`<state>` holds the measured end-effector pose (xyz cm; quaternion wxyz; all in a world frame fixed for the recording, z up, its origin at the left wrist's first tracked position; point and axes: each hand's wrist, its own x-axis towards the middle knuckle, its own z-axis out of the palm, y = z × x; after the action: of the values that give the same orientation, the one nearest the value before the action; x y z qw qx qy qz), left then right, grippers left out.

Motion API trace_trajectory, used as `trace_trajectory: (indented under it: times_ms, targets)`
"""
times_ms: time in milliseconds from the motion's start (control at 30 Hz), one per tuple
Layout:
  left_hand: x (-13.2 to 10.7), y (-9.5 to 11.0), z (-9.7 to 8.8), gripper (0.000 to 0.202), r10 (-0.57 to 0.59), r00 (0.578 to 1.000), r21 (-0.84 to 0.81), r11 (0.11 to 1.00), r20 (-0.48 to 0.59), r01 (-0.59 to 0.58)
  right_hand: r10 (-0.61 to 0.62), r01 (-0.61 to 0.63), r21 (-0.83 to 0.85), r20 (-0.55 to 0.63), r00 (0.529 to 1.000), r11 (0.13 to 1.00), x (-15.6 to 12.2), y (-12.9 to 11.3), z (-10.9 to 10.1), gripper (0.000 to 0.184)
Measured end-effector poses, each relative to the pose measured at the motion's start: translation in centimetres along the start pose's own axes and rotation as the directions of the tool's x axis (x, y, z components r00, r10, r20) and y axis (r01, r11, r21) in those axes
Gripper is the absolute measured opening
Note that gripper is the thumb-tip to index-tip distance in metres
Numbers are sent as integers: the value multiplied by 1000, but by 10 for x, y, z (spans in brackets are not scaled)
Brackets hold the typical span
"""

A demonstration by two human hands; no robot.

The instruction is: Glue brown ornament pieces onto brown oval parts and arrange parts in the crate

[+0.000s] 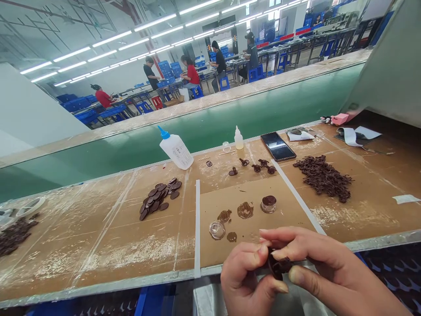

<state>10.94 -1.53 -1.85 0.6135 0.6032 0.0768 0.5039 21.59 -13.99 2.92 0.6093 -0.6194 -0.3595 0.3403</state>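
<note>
Both hands meet at the near edge of the bench, pinching one small dark brown piece (278, 265) between them. My left hand (245, 281) grips it from the left with thumb and fingers curled. My right hand (324, 270) closes on it from the right, thumb underneath. Just beyond the hands lie a clear glue cap (217, 229), brown glue blots (245, 210) and a small clear dish with brown paste (269, 203) on a cardboard sheet (289, 219).
A pile of dark oval discs (159, 197) lies left of centre, a heap of dark ornaments (324, 176) to the right. Behind stand a white squeeze bottle (176, 149), a small glue bottle (238, 138) and a phone (278, 146). A green conveyor belt (230, 123) runs behind; people work at distant tables.
</note>
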Motion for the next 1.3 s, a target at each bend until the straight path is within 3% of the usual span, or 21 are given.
trace_trajectory:
  times_ms: [600, 1300]
  targets:
    - [-4, -1, -6, 35, 19, 1000, 17, 1000, -11, -19, 21, -21, 15, -4, 1000, 1000, 2, -3, 6, 22]
    - [-3, 7, -4, 30, -90, 995, 18, 996, 44, 89, -61, 60, 87, 14, 998, 994, 3, -4, 4, 11]
